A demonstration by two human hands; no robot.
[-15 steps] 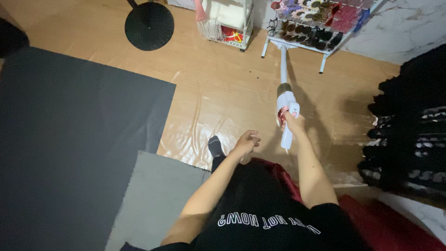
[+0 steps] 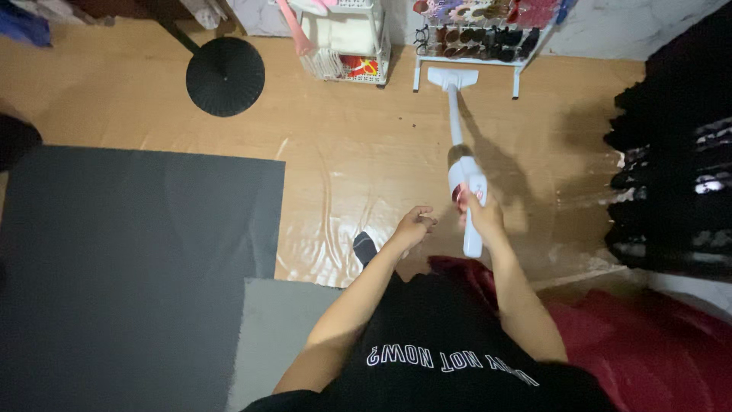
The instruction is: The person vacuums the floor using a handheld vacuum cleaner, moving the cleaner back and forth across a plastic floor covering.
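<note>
Gripping white stick vacuum [image 2: 467, 191], right hand [image 2: 480, 217]; left hand [image 2: 414, 227] loosely curled, seemingly empty; sunglasses rack [image 2: 488, 30] ahead.

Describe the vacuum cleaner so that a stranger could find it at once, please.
Start at the white rack of sunglasses against the far wall. The vacuum cleaner has its flat head on the wooden floor just before that rack, and its handle is in the right hand. It is the only long, slim white stick there.

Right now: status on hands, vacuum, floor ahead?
Right hand gripping stick vacuum handle. Left hand loosely curled, empty. Vacuum head at foot of white sunglasses rack. Dark specks on wood floor nearby.
</note>
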